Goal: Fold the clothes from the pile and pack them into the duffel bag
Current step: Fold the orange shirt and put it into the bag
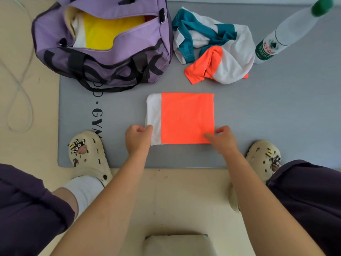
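Lying flat on the grey gym mat [258, 117] is a folded garment [184, 117], bright orange with a white strip down its left side. It makes a neat rectangle in the middle of the mat.

The left hand [137, 138] is at the near left corner of the folded garment. Its fingers are curled and its thumb and fingers pinch the white edge. The right hand [223, 138] is at the near right corner. Its fingers are bent, with the fingertips lying on the orange cloth and the thumb at the edge; whether it really grips the cloth cannot be told.

Up and to the left sits the purple duffel bag [103, 52], partly on the mat. Its zip is open, and something yellow and something white show inside. Its black straps hang down the front.

To the right of the bag is the pile of clothes [214, 47], crumpled, in white, teal and orange. It lies apart from the folded garment.

A clear plastic water bottle [287, 32] with a green cap stands just right of the pile.

Two cream clogs [88, 154] with little charms rest on the near edge of the mat, one on each side of the arms. A thin white cord [20, 85] loops on the pale floor at the left.
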Demonstrator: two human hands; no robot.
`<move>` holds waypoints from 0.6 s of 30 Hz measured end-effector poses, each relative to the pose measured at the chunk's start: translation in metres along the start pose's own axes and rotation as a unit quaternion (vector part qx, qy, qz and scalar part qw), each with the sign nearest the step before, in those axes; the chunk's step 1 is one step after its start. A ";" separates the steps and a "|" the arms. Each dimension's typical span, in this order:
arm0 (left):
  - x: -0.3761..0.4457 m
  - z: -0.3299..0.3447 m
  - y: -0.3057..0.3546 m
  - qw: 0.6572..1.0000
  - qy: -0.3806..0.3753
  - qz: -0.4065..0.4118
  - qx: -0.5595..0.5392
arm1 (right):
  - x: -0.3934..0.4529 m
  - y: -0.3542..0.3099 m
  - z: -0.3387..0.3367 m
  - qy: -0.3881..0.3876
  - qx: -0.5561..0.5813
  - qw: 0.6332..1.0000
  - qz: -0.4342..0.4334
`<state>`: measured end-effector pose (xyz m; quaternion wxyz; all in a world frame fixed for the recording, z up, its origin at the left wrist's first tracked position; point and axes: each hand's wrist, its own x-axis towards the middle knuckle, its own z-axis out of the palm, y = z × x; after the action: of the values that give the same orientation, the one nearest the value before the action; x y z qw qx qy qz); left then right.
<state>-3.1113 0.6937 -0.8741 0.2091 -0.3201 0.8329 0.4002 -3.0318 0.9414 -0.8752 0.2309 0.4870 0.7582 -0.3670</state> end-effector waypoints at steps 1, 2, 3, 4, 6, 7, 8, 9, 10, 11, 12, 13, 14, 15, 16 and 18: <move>0.006 0.001 0.010 1.000 0.000 0.026 -0.011 | 0.001 -0.009 -0.003 0.036 0.010 0.999 -0.025; 0.014 0.004 0.022 0.999 -0.006 0.045 -0.014 | 0.003 -0.017 -0.004 0.069 0.030 0.996 -0.055; 0.023 0.006 0.033 0.998 -0.013 0.056 -0.012 | 0.006 -0.026 -0.005 0.090 0.050 0.991 -0.082; 0.031 0.009 0.044 0.998 -0.024 0.059 -0.005 | 0.009 -0.034 -0.006 0.098 0.064 0.988 -0.100; 0.050 0.012 0.062 0.998 -0.052 0.034 0.023 | 0.018 -0.049 -0.007 0.080 0.079 0.988 -0.104; 0.057 0.012 0.069 0.997 -0.070 0.002 0.042 | 0.023 -0.055 -0.008 0.065 0.082 0.990 -0.093; 0.061 0.011 0.074 0.994 -0.088 -0.032 0.063 | 0.029 -0.060 -0.008 0.053 0.078 0.992 -0.083; 0.065 0.010 0.078 0.991 -0.100 -0.052 0.077 | 0.034 -0.064 -0.008 0.047 0.066 0.994 -0.078; 0.068 0.011 0.080 0.990 -0.106 -0.057 0.075 | 0.039 -0.065 -0.008 0.044 0.052 0.995 -0.078; 0.070 0.013 0.083 0.991 -0.108 -0.056 0.056 | 0.042 -0.066 -0.007 0.044 0.041 0.995 -0.080; 0.071 0.015 0.085 0.993 -0.109 -0.051 0.019 | 0.045 -0.065 -0.006 0.046 0.033 0.995 -0.083; 0.072 0.016 0.086 0.993 -0.108 -0.050 -0.028 | 0.047 -0.064 -0.005 0.047 0.026 0.995 -0.087; 0.072 0.017 0.086 0.990 -0.109 -0.055 -0.077 | 0.049 -0.063 -0.004 0.048 0.018 0.995 -0.091; 0.070 0.017 0.087 0.984 -0.114 -0.066 -0.122 | 0.049 -0.062 -0.003 0.050 0.010 0.994 -0.095; 0.069 0.016 0.086 0.976 -0.120 -0.072 -0.166 | 0.049 -0.061 -0.002 0.051 0.004 0.994 -0.098; 0.069 0.016 0.081 0.966 -0.118 -0.052 -0.223 | 0.047 -0.060 -0.001 0.055 0.002 0.993 -0.101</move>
<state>-3.2159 0.7198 -0.8819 0.2499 -0.3523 0.6738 0.5995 -3.1057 0.9541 -0.8881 0.1496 0.4283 0.8139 -0.3629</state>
